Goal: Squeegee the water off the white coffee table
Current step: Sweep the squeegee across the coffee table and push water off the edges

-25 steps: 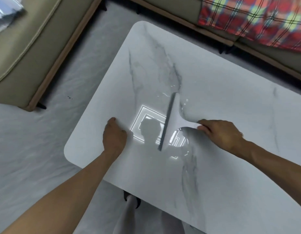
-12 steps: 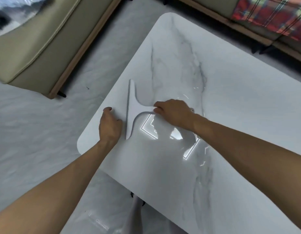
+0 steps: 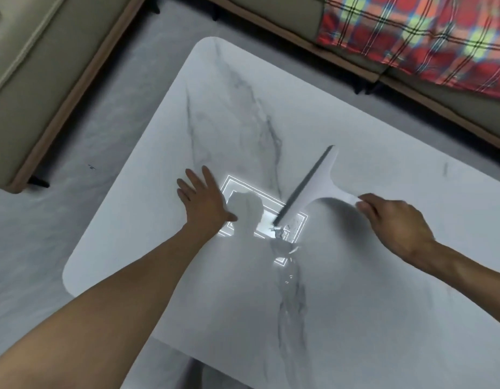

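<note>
The white marble-veined coffee table [image 3: 355, 318] fills most of the view. A white squeegee [image 3: 313, 183] with a dark rubber blade lies slanted on its middle, blade edge facing left. My right hand [image 3: 394, 223] grips the squeegee's handle from the right. My left hand [image 3: 203, 200] rests flat on the tabletop, fingers spread, left of the blade. A small smear of water [image 3: 282, 242] glistens just below the blade's lower end, beside a bright reflection of a ceiling light.
An olive sofa [image 3: 32, 66] with a wooden base stands at the upper left. A second sofa with a red plaid blanket [image 3: 425, 37] runs along the top right. Grey floor [image 3: 32, 262] lies left of the table.
The squeegee went from the table's left edge back to the middle right, carried by my right hand. My left hand left the edge and now lies flat with fingers spread.
</note>
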The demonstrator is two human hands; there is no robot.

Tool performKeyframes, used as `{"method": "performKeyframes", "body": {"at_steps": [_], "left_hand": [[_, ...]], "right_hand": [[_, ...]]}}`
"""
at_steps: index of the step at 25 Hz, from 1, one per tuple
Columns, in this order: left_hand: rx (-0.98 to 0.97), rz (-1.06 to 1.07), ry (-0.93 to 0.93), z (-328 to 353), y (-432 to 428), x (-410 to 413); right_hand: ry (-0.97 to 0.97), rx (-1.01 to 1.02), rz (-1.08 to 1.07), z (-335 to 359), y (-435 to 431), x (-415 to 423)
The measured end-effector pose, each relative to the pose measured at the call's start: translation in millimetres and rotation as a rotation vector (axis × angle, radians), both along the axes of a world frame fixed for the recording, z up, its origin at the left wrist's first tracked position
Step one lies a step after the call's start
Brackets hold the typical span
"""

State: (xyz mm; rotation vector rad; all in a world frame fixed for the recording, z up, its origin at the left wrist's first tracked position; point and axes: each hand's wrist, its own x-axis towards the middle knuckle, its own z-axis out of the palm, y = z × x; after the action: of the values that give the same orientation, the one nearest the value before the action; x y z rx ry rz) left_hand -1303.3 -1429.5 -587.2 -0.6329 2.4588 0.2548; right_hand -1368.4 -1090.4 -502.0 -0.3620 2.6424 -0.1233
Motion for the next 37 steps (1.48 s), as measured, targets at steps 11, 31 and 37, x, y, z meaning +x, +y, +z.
{"method": "performKeyframes", "body": {"at_steps": [11, 31, 37], "left_hand": [[-0.013, -0.043, -0.083, -8.1, 0.0, -15.9], [0.093, 0.079, 0.091, 19.9, 34.7, -18.5], [0.112, -0.024, 0.078, -8.0, 91.1, -31.3]], "right_hand": [[-0.052, -0.303, -0.092, -49.4, -179.4, -150.6], [-0.069, -0.215, -0.440, -25.7, -47.4, -111.0], [-0.154, -0.107, -0.362, -4.8, 24.6, 7.5]]}}
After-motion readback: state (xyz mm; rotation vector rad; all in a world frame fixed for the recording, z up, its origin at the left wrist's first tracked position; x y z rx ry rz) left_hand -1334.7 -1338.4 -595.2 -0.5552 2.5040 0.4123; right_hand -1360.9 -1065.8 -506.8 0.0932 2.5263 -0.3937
